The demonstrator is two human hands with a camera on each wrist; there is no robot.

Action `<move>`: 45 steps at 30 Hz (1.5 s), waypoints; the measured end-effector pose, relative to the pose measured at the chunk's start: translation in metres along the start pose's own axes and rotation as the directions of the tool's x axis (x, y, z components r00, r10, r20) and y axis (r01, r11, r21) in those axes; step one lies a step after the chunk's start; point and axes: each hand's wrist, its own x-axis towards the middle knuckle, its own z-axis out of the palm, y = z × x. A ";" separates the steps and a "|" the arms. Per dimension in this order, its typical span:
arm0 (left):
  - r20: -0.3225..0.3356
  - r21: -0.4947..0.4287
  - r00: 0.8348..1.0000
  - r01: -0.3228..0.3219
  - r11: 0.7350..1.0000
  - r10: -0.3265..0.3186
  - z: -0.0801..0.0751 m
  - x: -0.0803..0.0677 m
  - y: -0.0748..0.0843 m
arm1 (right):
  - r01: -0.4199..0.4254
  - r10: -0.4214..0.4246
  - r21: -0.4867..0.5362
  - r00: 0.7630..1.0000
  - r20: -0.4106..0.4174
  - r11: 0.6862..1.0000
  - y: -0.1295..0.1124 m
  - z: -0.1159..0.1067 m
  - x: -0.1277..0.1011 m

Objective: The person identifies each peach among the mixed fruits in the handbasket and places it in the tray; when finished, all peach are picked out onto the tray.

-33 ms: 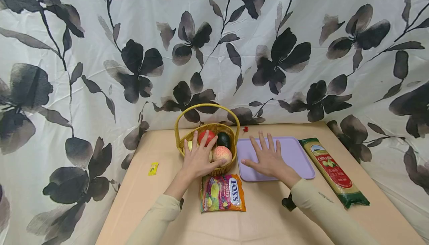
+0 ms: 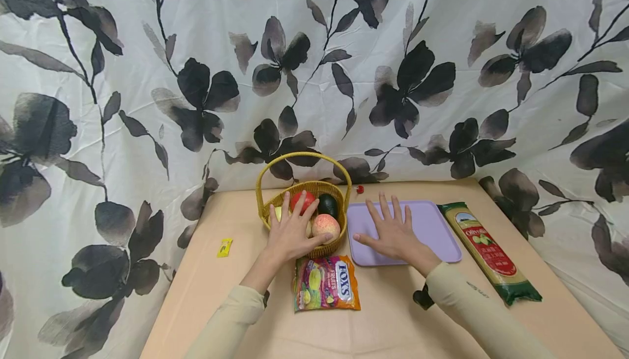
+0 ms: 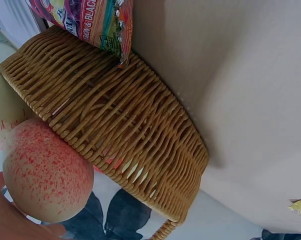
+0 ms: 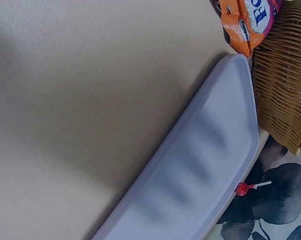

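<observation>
In the head view, the left hand (image 2: pixel 292 234) is hovering over the near left side of a yellow woven basket (image 2: pixel 325 250), its fingers spreading wide and gripping nothing; whether a fingertip is touching the fruit, I cannot tell. A peach (image 2: pixel 326 226), a red fruit (image 2: pixel 307 199) and a dark oval fruit (image 2: pixel 327 205) are sitting in the basket. The right hand (image 2: pixel 393 234) is spreading its fingers just as wide above a purple tray (image 2: pixel 432 228), holding nothing. The tray is lying just right of the basket, and a long packet (image 2: pixel 484 250) is slanting along its right side. A candy bag (image 2: pixel 327 283) is lying in front of the basket, a yellow sweet (image 2: pixel 224 247) is resting well to the left, and a small red lollipop (image 2: pixel 360 189) is lying behind the tray's left corner.

In the left wrist view, part of the left hand is showing at the lower left corner, close beside the peach, which is rising above the basket's rim.

In the right wrist view, finger-shaped shadows are falling across the tray, and the lollipop is pointing its white stick away from the tray's edge.
</observation>
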 end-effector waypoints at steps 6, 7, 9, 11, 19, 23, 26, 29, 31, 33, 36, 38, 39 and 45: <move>-0.028 0.009 1.000 0.002 1.000 -0.002 -0.002 0.000 0.002 | -0.004 0.004 0.006 1.000 0.020 1.000 -0.001 0.000 -0.001; -0.028 0.007 1.000 0.003 1.000 -0.002 -0.002 0.000 0.002 | -0.005 0.005 0.009 1.000 0.023 1.000 -0.002 -0.001 -0.001; -0.027 -0.005 1.000 0.001 1.000 -0.002 -0.002 0.001 0.001 | -0.006 0.005 0.011 1.000 0.029 1.000 -0.004 -0.002 0.000; -0.027 -0.022 1.000 0.007 1.000 -0.008 -0.002 0.001 -0.002 | 0.004 -0.004 0.013 1.000 0.028 1.000 -0.008 -0.003 0.001; -0.083 -0.216 0.990 0.096 0.972 -0.116 -0.009 -0.023 -0.038 | 0.131 -0.133 0.057 0.991 0.026 0.990 -0.049 -0.022 0.015; -0.056 -0.376 0.984 0.137 0.916 -0.170 0.002 -0.042 -0.060 | 0.208 -0.215 0.099 0.974 0.070 0.973 -0.074 -0.029 0.026; -0.008 -0.496 0.980 0.168 0.852 -0.198 0.014 -0.048 -0.072 | 0.249 -0.262 0.113 0.958 0.116 0.962 -0.088 -0.031 0.038; 0.026 -0.573 0.979 0.182 0.799 -0.204 0.025 -0.046 -0.081 | 0.250 -0.262 0.088 0.947 0.185 0.964 -0.097 -0.030 0.049; 0.040 -0.612 0.977 0.190 0.768 -0.210 0.029 -0.043 -0.085 | 0.247 -0.254 0.059 0.940 0.230 0.967 -0.102 -0.028 0.056; 0.053 -0.643 0.974 0.202 0.739 -0.220 0.034 -0.040 -0.088 | 0.252 -0.251 0.031 0.932 0.262 0.967 -0.105 -0.025 0.061; 0.068 -0.661 0.974 0.208 0.721 -0.218 0.040 -0.037 -0.091 | 0.266 -0.259 0.009 0.928 0.270 0.964 -0.109 -0.023 0.066; 0.072 -0.669 0.976 0.200 0.716 -0.205 0.044 -0.034 -0.093 | 0.270 -0.259 -0.002 0.928 0.267 0.963 -0.111 -0.022 0.068; 0.069 -0.674 0.978 0.193 0.713 -0.199 0.045 -0.033 -0.093 | 0.274 -0.264 -0.003 0.928 0.263 0.962 -0.112 -0.022 0.069; 0.042 -0.714 0.984 0.151 0.684 -0.173 0.047 -0.030 -0.092 | 0.288 -0.282 0.019 0.922 0.267 0.958 -0.108 -0.021 0.070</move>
